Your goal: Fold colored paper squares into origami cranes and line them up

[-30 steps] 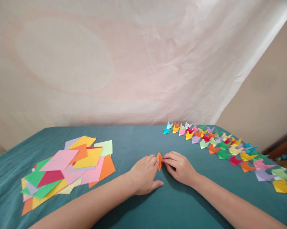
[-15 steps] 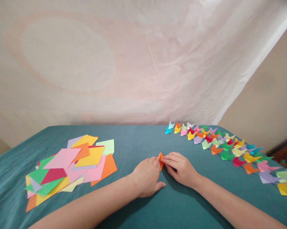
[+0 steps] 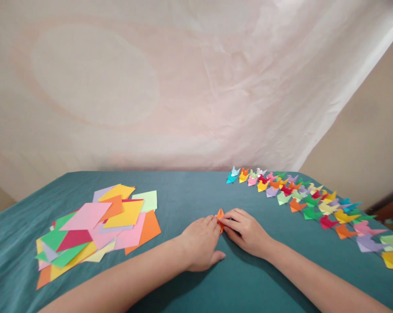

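Note:
A small folded orange paper piece [image 3: 220, 214] stands on the teal cloth between my two hands. My left hand [image 3: 201, 243] lies on the cloth with its fingertips pressed against the piece's left side. My right hand [image 3: 246, 232] pinches the piece from the right with fingers drawn together. Most of the orange piece is hidden behind my fingers.
A loose pile of coloured paper squares [image 3: 92, 228] lies at the left on the teal tablecloth [image 3: 183, 191]. Several folded paper birds [image 3: 314, 204] in many colours run in rows along the right side. A pale sheet hangs behind the table.
My hands have closed in on the orange piece, so less of it shows and it sits lower. The view has shifted slightly.

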`<action>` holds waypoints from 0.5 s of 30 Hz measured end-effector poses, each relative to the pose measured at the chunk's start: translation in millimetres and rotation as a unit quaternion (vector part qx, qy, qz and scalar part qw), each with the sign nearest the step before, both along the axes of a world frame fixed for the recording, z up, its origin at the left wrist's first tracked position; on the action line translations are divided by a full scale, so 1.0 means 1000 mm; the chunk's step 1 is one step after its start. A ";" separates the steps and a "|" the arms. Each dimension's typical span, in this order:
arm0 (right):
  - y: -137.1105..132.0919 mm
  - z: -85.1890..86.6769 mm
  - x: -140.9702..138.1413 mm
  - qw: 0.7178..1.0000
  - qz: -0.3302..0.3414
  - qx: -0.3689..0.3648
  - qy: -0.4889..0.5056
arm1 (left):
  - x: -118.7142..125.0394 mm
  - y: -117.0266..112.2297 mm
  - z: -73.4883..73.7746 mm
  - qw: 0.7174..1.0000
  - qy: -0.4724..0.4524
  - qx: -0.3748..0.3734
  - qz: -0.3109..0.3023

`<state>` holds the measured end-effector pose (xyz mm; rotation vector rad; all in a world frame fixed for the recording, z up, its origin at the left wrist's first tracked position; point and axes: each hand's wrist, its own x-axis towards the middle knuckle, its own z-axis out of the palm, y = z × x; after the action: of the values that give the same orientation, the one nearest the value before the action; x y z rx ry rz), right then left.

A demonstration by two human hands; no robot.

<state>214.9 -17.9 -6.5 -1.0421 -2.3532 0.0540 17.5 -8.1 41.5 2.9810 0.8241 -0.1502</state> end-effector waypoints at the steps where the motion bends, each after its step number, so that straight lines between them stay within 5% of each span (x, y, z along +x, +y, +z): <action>1: 0.000 0.000 0.000 1.000 -0.001 -0.002 -0.001 | -0.003 0.002 0.003 1.000 0.000 -0.013 -0.008; 8: -0.001 0.000 -0.002 1.000 -0.014 0.002 -0.019 | -0.027 0.043 0.015 0.983 -0.073 -0.100 -0.133; 15: 0.000 -0.001 -0.001 0.999 -0.025 0.002 -0.043 | -0.021 0.056 0.002 0.972 -0.195 -0.068 -0.109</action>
<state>213.7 -18.2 -7.4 -1.1197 -2.4011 -0.0148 -3.6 48.1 43.8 2.8198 0.4226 0.3475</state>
